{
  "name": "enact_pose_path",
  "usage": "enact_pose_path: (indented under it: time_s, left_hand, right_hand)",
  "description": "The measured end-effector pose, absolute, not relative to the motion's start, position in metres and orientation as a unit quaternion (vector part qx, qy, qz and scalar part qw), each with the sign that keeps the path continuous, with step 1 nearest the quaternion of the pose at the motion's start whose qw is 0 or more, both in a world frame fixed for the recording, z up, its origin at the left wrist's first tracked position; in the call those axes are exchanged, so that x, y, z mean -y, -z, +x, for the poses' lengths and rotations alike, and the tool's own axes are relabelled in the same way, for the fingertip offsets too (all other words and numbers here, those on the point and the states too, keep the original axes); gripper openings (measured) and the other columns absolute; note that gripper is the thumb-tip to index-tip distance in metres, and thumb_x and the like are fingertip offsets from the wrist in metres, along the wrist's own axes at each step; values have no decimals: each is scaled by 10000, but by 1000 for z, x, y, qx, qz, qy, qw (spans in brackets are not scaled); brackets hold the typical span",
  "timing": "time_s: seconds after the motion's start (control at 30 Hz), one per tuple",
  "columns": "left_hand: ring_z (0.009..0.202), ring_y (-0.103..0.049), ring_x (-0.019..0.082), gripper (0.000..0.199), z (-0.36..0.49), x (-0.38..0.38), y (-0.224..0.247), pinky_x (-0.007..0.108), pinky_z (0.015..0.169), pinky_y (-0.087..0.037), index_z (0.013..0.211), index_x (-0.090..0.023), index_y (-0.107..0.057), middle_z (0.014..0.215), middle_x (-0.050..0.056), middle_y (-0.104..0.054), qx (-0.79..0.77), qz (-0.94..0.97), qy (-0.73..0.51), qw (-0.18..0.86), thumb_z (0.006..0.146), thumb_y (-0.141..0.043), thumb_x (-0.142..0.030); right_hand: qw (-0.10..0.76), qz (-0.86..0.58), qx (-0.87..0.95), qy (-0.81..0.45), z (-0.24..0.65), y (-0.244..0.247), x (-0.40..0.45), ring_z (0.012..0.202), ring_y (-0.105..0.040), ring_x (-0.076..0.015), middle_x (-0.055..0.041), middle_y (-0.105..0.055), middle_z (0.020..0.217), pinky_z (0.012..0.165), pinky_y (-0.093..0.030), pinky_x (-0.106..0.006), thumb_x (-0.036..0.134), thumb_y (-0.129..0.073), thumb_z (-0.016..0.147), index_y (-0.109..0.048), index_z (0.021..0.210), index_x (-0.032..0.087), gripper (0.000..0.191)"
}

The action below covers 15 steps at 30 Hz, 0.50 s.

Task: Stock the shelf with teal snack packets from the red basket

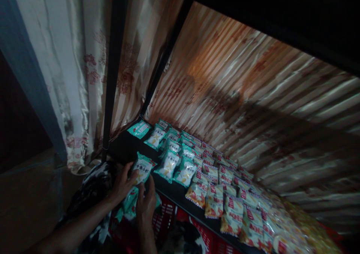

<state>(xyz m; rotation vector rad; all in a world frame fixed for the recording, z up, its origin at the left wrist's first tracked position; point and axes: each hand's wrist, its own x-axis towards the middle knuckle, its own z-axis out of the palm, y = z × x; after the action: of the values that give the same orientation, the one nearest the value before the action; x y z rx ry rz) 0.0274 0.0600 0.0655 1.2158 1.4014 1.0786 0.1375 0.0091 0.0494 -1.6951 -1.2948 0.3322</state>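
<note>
Both my bare hands were nearest me, at the left end of a long black shelf (120,147). My left hand (121,186) pinched the left side of a shiny green-and-white plastic snack packet (143,168), just by the front edge. My right hand (146,203) had its fingers slightly spread against the packet's lower right; I couldn't tell whether they gripped it. Below lay more green packets (131,203), over a red plastic basket (167,212).

Toward the right end, the shelf was already closely filled: white-and-orange packets with striped edges (215,201) ran up to the front edge, then pale clear-wrapped packs (281,218), then yellow ones (312,224). Beside them, two green columns (168,166) were built up. Further left it was less complete, with a short green group (155,138) set back and one green packet (139,129) flat near the back left corner.
</note>
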Motion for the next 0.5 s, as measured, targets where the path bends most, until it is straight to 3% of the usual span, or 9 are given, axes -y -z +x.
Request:
enact_pose_path:
  time_s: [0.5]
  left_hand:
    - [1175, -517, 236, 504, 44, -96, -78, 340, 998, -383, 1205, -153, -523, 1257, 110, -564, -547, 540, -472, 432, 797, -485, -448]
  right_hand:
    - [496, -668, 531, -159, 137, -57, -38, 1221, -484, -267, -217, -496, 1317, 982, -412, -426, 415, -435, 867, -416, 1320, 53, 580]
